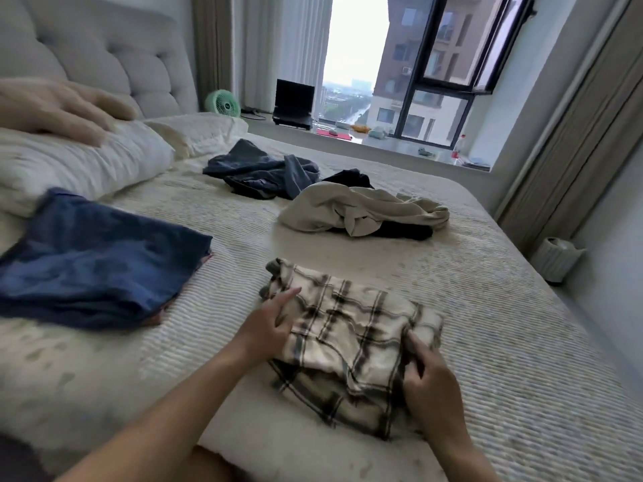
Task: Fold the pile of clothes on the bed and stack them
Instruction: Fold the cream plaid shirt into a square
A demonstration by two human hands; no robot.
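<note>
Head view: plaid shirt (351,342) lies near centre on bed (522,342), mostly folded. Left hand (269,328) pinches its left edge; right hand (429,373) grips right edge. Next: lift it onto blue stack (94,259), left. Unfolded pile (362,210) waits beyond.

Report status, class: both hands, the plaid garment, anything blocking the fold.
Left hand and right hand both grip the plaid garment at its sides. Partly folded on the bed. Nothing in the way.
</note>
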